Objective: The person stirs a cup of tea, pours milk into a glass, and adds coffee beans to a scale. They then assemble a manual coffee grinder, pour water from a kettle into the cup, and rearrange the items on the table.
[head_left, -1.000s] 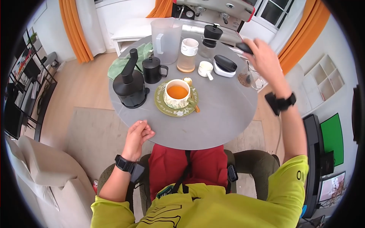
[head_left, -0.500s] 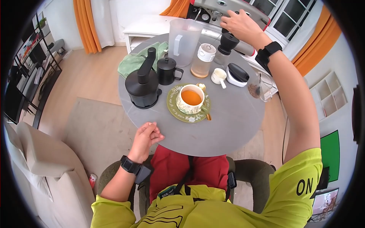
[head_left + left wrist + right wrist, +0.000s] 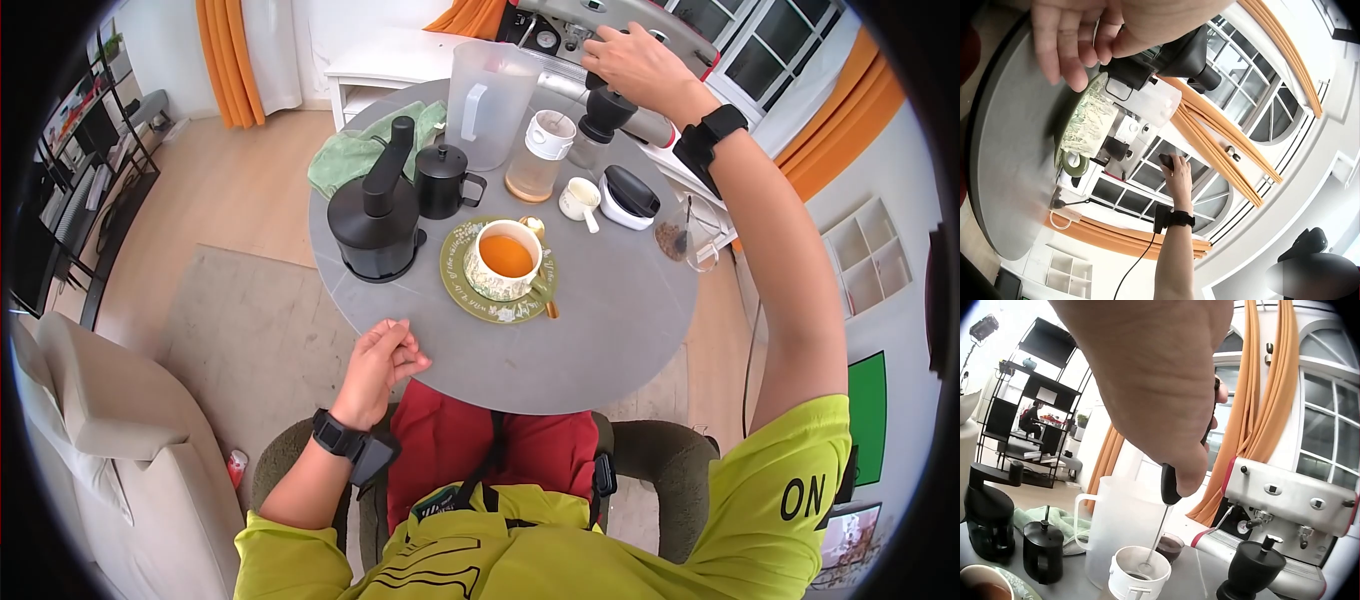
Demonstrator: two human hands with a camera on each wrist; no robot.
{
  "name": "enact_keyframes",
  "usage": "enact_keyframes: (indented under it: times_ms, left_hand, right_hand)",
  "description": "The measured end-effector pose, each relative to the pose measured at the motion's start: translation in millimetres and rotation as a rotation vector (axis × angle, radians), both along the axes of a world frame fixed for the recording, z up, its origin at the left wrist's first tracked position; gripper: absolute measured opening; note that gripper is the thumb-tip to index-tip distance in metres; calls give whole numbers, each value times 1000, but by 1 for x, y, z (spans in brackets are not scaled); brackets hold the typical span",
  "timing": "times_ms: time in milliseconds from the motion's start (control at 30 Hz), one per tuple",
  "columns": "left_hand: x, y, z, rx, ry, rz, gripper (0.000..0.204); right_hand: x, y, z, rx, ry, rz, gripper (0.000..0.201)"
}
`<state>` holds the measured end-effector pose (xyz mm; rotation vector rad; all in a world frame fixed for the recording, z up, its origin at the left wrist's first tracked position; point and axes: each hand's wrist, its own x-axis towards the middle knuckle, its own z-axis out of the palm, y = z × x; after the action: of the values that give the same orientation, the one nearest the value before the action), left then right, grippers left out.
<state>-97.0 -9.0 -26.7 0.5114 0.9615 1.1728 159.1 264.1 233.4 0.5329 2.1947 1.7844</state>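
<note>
My right hand [image 3: 645, 70] is raised over the far side of the round grey table and grips the black handle of a milk frother [image 3: 1170, 485]. The thin metal shaft points down, its coiled whisk inside a clear glass cup [image 3: 532, 180] with a white collar; a little pale brown liquid shows at the bottom. My left hand [image 3: 378, 365] hangs at the near table edge, fingers loosely curled around nothing. Closest to it are a cup of orange-brown tea [image 3: 506, 256] on a green lettered saucer [image 3: 455, 282] and a black lidded hand-crank container [image 3: 370, 235].
Behind stand a black pot [image 3: 437, 190], a frosted pitcher [image 3: 500, 115] and a green cloth [image 3: 340, 160]. To the right are a black-topped grinder [image 3: 606, 110], a small white handled cup [image 3: 578, 200], a black-and-white case [image 3: 629, 195] and a glass vessel with brown contents [image 3: 672, 238].
My right hand has swung left from the far right, bringing the frother upright with its whisk down into the glass cup. My left hand stays by the table edge. The head view has shifted.
</note>
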Motion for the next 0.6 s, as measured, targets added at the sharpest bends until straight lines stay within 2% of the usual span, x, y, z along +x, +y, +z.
enact_keyframes:
  times_ms: [200,400,600]
  left_hand:
    - [1,0,-2,1,-10,11,19]
    - [1,0,-1,0,-9,17,19]
    - [1,0,1,-2,-1,5,19]
  right_hand:
    - [-2,-5,3,-32,19,-64,21]
    - [-6,-3,-1,-109,56,-38,27]
    - [-11,-2,-4,-101,55,-13,22]
